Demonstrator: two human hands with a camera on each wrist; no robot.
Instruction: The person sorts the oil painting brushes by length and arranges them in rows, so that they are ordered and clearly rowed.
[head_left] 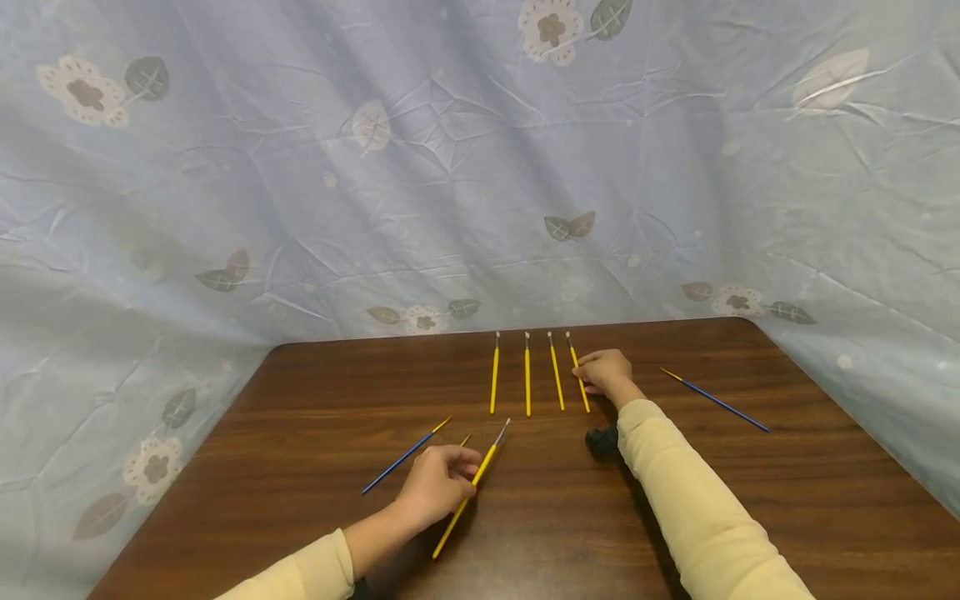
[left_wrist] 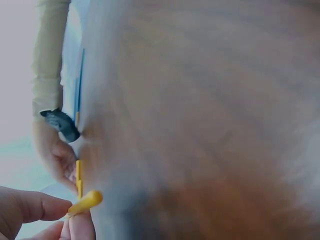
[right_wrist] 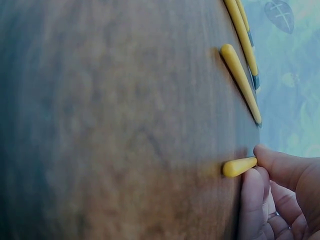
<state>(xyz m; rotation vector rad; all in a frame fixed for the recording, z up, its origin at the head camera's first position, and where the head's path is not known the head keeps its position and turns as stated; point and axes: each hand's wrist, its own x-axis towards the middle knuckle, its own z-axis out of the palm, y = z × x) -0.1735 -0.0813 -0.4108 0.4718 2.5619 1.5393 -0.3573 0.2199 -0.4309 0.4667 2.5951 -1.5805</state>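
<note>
My left hand (head_left: 441,485) pinches a yellow paintbrush (head_left: 450,533) between thumb and fingers, its pale bristles pointing away; the left wrist view shows the yellow handle end (left_wrist: 90,200) close up. Farther off, my right hand (head_left: 606,371) pinches another yellow paintbrush (head_left: 582,392) at the right end of a row. In the right wrist view that handle end (right_wrist: 239,167) sticks out from thumb and fingertips, low over the table. Left of it lie three more yellow brushes, the nearest of them a yellow paintbrush (head_left: 557,379), roughly side by side with bristles toward the back.
A blue paintbrush (head_left: 405,460) lies left of my left hand, and a yellow tip (head_left: 467,439) pokes out behind that hand. Another blue paintbrush (head_left: 720,402) lies at the right. The brown wooden table (head_left: 300,433) meets a flowered curtain (head_left: 450,208) at its back edge.
</note>
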